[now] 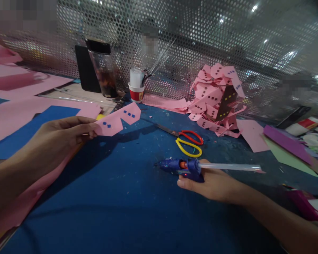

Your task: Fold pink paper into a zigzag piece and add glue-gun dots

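Between the fingertips of my left hand (66, 132) is a pink paper cutout (112, 123), notched along its upper edge and marked with small blue squares. My right hand (210, 185) is wrapped round a blue hot glue gun (172, 165), whose nozzle points left. A clear glue stick (230, 166) juts out of its back end. Just beyond the glue gun lie scissors (190, 141) with one red and one yellow handle loop, blades toward the upper left. Further back is a heap of similar pink cutouts (209, 97) with dark squares.
Pink sheets (23, 106) and a blue sheet (39, 127) lie at left. Behind stand a dark-lidded bottle (104, 70) and a red-and-white paper cup (136, 92) of glue sticks, before a perforated metal screen (175, 24). Purple paper (286, 143) and other scraps lie at right.
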Demonstrator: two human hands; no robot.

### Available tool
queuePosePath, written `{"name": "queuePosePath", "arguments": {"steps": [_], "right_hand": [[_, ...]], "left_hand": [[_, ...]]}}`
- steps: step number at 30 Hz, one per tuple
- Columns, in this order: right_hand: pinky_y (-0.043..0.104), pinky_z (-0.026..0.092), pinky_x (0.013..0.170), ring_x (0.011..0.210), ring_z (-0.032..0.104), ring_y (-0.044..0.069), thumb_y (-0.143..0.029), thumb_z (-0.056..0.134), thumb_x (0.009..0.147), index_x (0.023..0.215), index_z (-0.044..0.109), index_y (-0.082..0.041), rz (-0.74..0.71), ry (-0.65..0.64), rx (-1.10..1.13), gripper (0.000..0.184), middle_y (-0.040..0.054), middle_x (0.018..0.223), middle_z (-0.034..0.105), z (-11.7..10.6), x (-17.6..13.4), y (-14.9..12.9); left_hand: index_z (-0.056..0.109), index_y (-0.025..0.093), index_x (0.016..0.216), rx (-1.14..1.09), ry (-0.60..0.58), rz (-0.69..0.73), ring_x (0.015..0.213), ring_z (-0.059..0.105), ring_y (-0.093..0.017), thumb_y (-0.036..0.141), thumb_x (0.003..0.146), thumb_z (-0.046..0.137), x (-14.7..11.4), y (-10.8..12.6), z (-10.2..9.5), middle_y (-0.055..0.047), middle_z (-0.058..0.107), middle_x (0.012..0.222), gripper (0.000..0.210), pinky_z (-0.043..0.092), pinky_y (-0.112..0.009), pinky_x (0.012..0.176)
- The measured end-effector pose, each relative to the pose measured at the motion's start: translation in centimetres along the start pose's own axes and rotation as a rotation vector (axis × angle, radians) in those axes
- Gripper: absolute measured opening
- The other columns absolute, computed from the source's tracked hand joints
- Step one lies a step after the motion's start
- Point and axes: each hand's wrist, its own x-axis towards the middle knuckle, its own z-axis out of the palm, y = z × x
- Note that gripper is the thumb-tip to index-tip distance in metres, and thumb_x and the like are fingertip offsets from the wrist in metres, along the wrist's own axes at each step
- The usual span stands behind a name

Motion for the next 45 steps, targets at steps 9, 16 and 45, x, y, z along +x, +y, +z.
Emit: {"name": "queuePosePath", "arguments": {"steps": [9, 16, 45], "right_hand": [[0.034, 0.048, 0.075, 0.088, 0.063, 0.025, -0.068, 0.058, 0.08, 0.096, 0.071, -0.026, 0.028, -0.011, 0.051, 0.047, 0.0065, 0.097, 0.066, 0.1, 0.2, -0.2], [0.025, 0.045, 0.064, 0.066, 0.055, 0.013, -0.052, 0.062, 0.087, 0.094, 0.064, -0.02, -0.031, -0.079, 0.354, 0.033, -0.0008, 0.073, 0.06, -0.4, 0.3, -1.0], [0.022, 0.032, 0.051, 0.055, 0.041, 0.009, -0.038, 0.057, 0.09, 0.069, 0.047, -0.019, -0.466, 0.41, 0.084, 0.031, -0.0036, 0.062, 0.044, 4.1, -5.0, -5.6]], "left_hand": [[0.075, 0.018, 0.085, -0.004, 0.017, -0.028, 0.074, 0.062, -0.011, 0.03, 0.061, 0.085, -0.1, 0.4, 0.2, -0.003, 0.069, 0.082, 0.029, 0.053, -0.013, 0.062], [0.074, 0.018, 0.089, 0.021, -0.012, -0.015, 0.078, 0.061, -0.011, 0.032, 0.065, 0.085, 0.1, 0.2, -0.1, -0.002, 0.068, 0.084, 0.029, 0.051, -0.014, 0.068], [0.071, 0.018, 0.091, 0.225, -0.395, 0.314, 0.075, 0.058, -0.015, 0.04, 0.077, 0.072, -5.7, 0.4, 4.3, -0.004, 0.067, 0.084, 0.026, 0.047, -0.03, 0.073]]}}
